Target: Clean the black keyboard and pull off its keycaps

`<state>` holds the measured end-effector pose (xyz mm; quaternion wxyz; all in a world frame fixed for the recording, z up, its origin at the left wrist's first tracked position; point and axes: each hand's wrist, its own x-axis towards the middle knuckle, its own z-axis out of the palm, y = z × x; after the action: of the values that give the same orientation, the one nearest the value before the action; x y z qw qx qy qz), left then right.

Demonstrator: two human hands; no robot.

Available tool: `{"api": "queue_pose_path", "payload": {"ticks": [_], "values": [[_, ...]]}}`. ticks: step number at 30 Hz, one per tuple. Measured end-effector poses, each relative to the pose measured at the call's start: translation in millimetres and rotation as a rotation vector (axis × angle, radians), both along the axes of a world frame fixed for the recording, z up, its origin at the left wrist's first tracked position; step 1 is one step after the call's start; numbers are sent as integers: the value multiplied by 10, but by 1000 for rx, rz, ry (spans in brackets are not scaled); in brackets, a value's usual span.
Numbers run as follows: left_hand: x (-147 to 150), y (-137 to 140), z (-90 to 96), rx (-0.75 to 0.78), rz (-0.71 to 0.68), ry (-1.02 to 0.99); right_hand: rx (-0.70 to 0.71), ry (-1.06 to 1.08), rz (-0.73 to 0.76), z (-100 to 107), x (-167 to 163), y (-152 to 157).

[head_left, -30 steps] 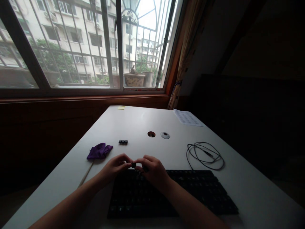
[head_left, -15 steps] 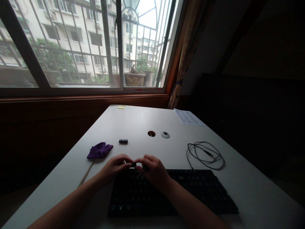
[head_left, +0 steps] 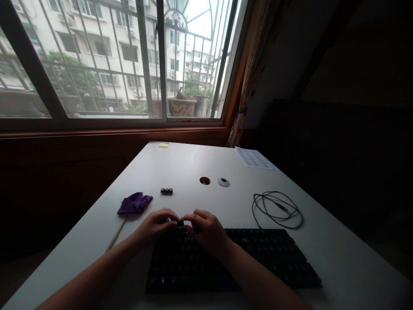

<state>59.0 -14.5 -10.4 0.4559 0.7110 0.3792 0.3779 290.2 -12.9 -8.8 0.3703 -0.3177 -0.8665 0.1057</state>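
Between the fingertips of both hands is a small black keycap, held just above the back edge of a black keyboard. My left hand pinches it from the left with thumb and fingers. From the right, my right hand has its thumb and index finger closed against it; that hand's other fingers are curled. Part of the keyboard lies hidden under my right hand and forearm. Beyond my left hand, several black keycaps stand in a short row on the white table.
A purple cloth lies at the left beside a thin light stick. A coiled black cable rests at the right. Farther back are a round hole, its grey cover, a printed sheet and a yellow note.
Both hands stay in nearly the same place, still holding the keycap. The whole view has shifted very slightly.
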Motion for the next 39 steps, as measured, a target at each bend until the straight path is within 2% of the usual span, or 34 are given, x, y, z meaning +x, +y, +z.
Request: {"api": "queue_pose_path", "payload": {"ticks": [28,39], "values": [[18,-9,-19,-24,12,-47,-34,13,10,1,7,1],[15,-10,2,-10,6,-4,-49,26,13,42,2,-10]]}}
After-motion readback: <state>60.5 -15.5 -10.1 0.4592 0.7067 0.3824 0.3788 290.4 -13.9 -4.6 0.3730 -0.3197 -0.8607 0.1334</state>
